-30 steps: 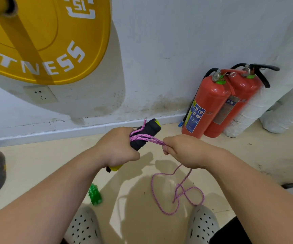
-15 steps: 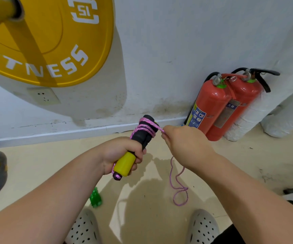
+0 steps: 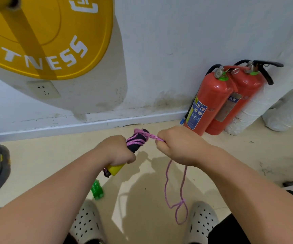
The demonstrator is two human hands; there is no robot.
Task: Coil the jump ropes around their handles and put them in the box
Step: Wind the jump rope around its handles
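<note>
My left hand (image 3: 115,150) grips a jump rope handle (image 3: 136,144) with a black foam top and a yellow lower end (image 3: 115,169). Several turns of pink rope (image 3: 135,142) are wound around the black part. Just right of the handle, my right hand (image 3: 177,144) pinches the taut pink rope. Below that hand, the loose rest of the rope (image 3: 177,194) hangs in a long loop between my shoes. No box is in view.
A small green object (image 3: 97,189) lies on the beige floor near my left shoe (image 3: 86,224). Two red fire extinguishers (image 3: 210,103) lean on the white wall at the right. A yellow weight plate (image 3: 42,34) fills the upper left.
The hanging rope now dangles in a longer loop between my shoes. My right hand stays at the handle's top, holding the rope taut. My left hand has slid up the handle, covering most of the yellow part.
</note>
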